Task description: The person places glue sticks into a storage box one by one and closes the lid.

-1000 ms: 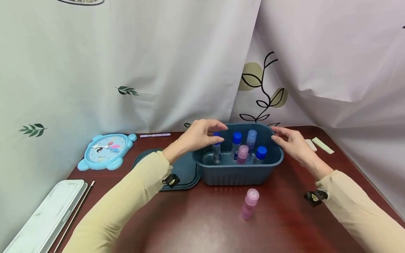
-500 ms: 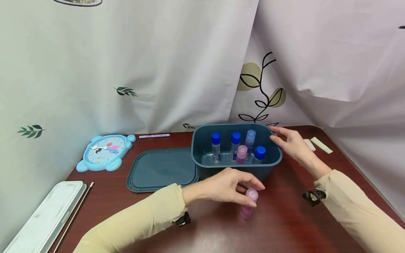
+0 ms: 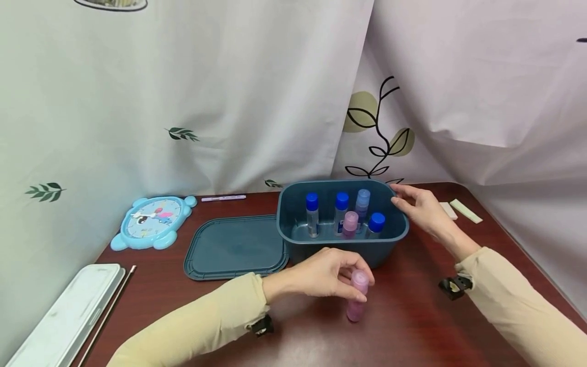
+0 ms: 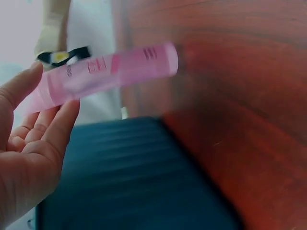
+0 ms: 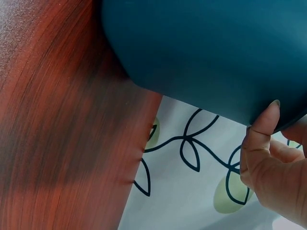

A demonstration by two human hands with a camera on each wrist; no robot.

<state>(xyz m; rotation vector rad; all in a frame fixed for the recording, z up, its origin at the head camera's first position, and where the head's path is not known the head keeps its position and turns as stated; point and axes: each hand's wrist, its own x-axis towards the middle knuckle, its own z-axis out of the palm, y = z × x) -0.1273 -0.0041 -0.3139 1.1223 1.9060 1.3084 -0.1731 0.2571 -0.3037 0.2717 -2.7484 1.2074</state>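
Observation:
A pink translucent glue stick [image 3: 357, 300] stands near upright in front of the box, slightly tilted. My left hand [image 3: 327, 275] pinches its upper part between thumb and fingers. In the left wrist view, printing shows on the glue stick [image 4: 115, 72]; its lower end points at the table, contact unclear. At the right end of a dark teal plastic box [image 3: 339, 248], my right hand [image 3: 424, 209] grips the rim; in the right wrist view, a fingertip [image 5: 272, 112] lies on the outer wall. Inside the box stand several glue sticks, blue-capped [image 3: 312, 214] ones and a pink one [image 3: 350, 224].
A matching lid [image 3: 236, 244] lies left of the box. Further left are a blue toy clock [image 3: 153, 221], a white case [image 3: 69, 316] and a thin rod [image 3: 110, 311]. A pen [image 3: 223, 198] lies at the back; small pale strips [image 3: 465, 210] lie at the right.
My left hand has come from the box's left end down to the front glue stick and taken hold of it. The stick has shifted slightly left. My right hand stays at the rim.

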